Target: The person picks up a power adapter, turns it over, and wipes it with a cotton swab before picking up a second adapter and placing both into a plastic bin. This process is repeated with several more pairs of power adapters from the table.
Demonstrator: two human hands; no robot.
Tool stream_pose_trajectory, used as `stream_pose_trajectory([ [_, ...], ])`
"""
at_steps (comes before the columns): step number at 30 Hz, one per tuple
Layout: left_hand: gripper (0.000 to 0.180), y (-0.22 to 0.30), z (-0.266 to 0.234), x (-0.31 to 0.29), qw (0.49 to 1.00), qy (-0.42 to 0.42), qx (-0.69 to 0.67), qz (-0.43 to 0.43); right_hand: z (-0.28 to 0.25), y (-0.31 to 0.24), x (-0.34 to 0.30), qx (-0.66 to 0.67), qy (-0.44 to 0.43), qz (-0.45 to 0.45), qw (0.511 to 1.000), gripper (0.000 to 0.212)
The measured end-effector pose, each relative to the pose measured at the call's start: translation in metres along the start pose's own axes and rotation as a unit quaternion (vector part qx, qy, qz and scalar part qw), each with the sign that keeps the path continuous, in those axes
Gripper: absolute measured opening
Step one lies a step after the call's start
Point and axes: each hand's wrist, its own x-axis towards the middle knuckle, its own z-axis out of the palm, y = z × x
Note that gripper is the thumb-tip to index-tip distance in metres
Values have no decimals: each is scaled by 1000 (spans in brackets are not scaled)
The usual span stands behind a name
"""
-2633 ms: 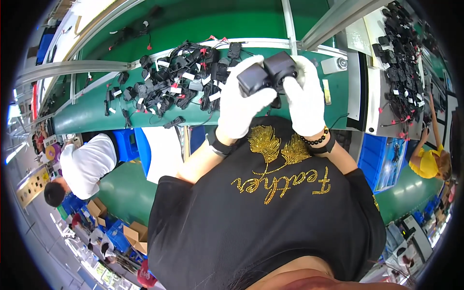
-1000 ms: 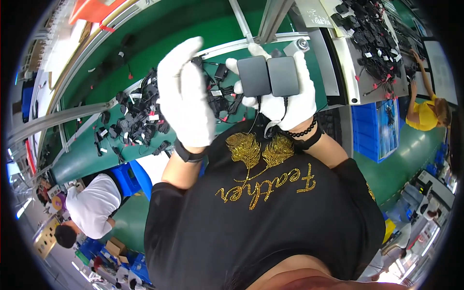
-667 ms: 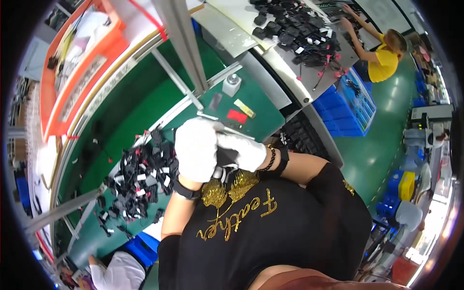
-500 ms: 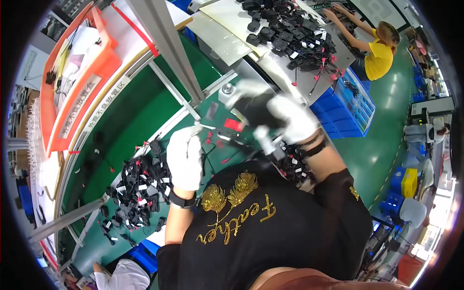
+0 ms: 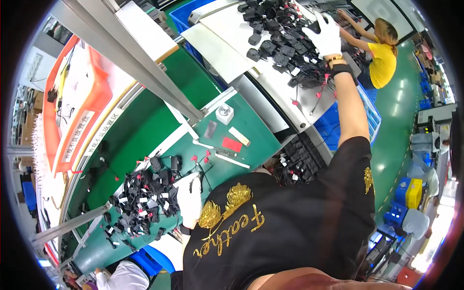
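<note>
My right hand, in a white glove, reaches over a heap of black adapters with cables on the pale table at the far right. Its thumb and fingers are spread; black shows between them, with no firm grip visible. My left hand, also gloved in white, is low beside a second heap of black adapters on the green bench. Its fingers are curled and partly turned away, with a thin black cable close to their tips; what they hold is hidden.
On the green bench lie a white block with a round metal top, a red card and a pale strip. A metal post crosses above. An orange tray is at left. A person in yellow works beyond the right-hand heap.
My right hand has moved from above the bench, where it had a blurred dark thing, out to the far heap. My left hand has come down nearer the left heap.
</note>
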Motion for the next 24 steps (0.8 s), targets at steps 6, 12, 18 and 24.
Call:
stream_pose_trajectory([
  [6,20,3,-1,-8,999,40,35,-7,70,25,-58,-44,-94,49,993,72],
  [12,18,-4,17,-9,998,66,-1,-24,103,49,-59,-82,-65,-56,993,70],
  [18,33,-16,19,-11,990,74,103,-55,168,97,-43,-232,-95,41,967,86],
  [24,42,-40,6,-13,968,175,167,-71,133,57,-58,-234,10,3,972,79],
])
